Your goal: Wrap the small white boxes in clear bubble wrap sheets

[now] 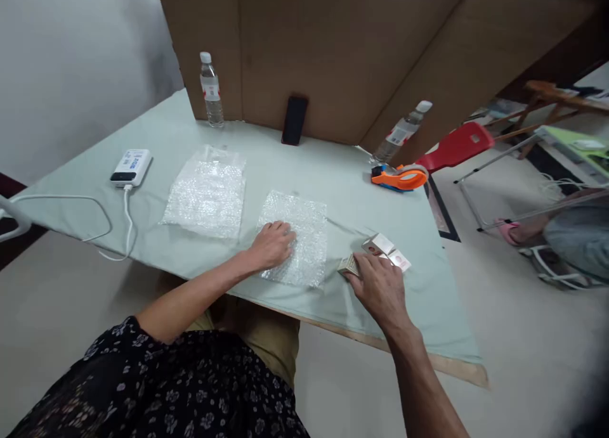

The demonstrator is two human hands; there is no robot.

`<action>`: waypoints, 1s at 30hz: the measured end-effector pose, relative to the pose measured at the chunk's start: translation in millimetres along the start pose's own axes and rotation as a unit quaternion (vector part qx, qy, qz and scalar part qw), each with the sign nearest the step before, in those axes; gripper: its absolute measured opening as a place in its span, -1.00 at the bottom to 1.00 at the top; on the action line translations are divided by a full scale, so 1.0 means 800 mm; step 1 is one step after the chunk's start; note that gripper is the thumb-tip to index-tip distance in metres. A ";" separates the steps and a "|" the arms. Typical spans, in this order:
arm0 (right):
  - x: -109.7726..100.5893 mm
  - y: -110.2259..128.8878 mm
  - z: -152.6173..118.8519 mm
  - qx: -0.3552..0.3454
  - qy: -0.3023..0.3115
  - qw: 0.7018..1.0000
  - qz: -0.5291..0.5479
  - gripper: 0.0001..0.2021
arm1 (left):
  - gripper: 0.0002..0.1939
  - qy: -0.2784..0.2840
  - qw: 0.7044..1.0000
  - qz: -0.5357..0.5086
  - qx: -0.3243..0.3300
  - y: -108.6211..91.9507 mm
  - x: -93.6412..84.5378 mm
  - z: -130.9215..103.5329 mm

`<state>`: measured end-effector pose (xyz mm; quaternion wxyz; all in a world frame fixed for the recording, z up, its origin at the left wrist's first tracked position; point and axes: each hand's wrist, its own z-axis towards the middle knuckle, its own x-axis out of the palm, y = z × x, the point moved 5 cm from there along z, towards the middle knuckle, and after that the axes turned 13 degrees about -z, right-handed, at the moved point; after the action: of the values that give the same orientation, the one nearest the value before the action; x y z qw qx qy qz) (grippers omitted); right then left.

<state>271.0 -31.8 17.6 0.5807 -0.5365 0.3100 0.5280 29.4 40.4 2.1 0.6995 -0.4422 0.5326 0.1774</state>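
My left hand [273, 246] rests on the left side of a clear bubble wrap sheet [307, 241], fingers lying on it and gripping nothing. At the right, my right hand [380, 286] is closed on a small box [349, 266], with thumb and fingers around it. Just beyond that hand sit another small white box [379, 243] and one more small box [400, 260], partly covered by my fingers. Further left, a stack of bubble wrap [207, 191] lies flat on the table.
Along the cardboard screen [323, 51] stand a water bottle [212, 92], a black phone [295, 120] and a tilted second bottle [402, 134]. An orange tape dispenser [400, 178] lies at the right edge, beside a red chair back [459, 145]. A white power bank [132, 167] trails a cable.
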 end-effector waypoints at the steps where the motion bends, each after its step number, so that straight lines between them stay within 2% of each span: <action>1: -0.001 0.000 0.001 0.001 -0.009 1.000 0.020 -0.71 | -0.64 0.010 1.000 -0.002 0.010 0.002 0.005 0.002; 5: -0.026 0.000 0.007 0.026 -0.077 0.989 0.123 -0.69 | -0.57 0.050 0.999 0.001 0.017 0.020 0.005 0.021; 8: -0.053 0.013 0.024 0.018 -0.111 0.972 0.205 -0.68 | -0.58 0.031 1.000 0.004 -0.001 0.025 -0.004 0.024; 10: -0.069 0.028 0.042 0.003 -0.119 0.962 0.248 -0.68 | -0.58 -0.017 1.000 -0.003 -0.007 0.019 -0.007 0.007; 13: -0.080 0.053 0.072 -0.016 -0.116 0.949 0.293 -0.68 | -0.65 -0.080 0.996 -0.034 0.015 0.003 0.000 -0.041; 17: -0.069 0.094 0.105 -0.061 -0.083 0.944 0.313 -0.69 | -0.69 -0.091 0.994 -0.059 0.012 -0.008 0.016 -0.088; 22: -0.026 0.141 0.114 -0.121 0.011 0.961 0.249 -0.66 | -0.67 -0.088 0.994 -0.063 0.011 -0.012 0.016 -0.093; 26: -0.005 0.143 0.109 -0.112 0.027 0.960 0.257 -0.53 | -0.72 -0.082 0.994 -0.067 0.023 -0.007 0.012 -0.093; 30: -0.005 0.136 0.111 -0.089 0.017 0.953 0.290 -0.65 | -0.80 -0.082 0.994 -0.065 0.036 -0.003 0.011 -0.095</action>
<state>148.5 37.3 10.0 0.3475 -0.4820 0.4142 0.6894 -10.3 -23.9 -8.1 0.7661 -0.4345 0.4498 0.1479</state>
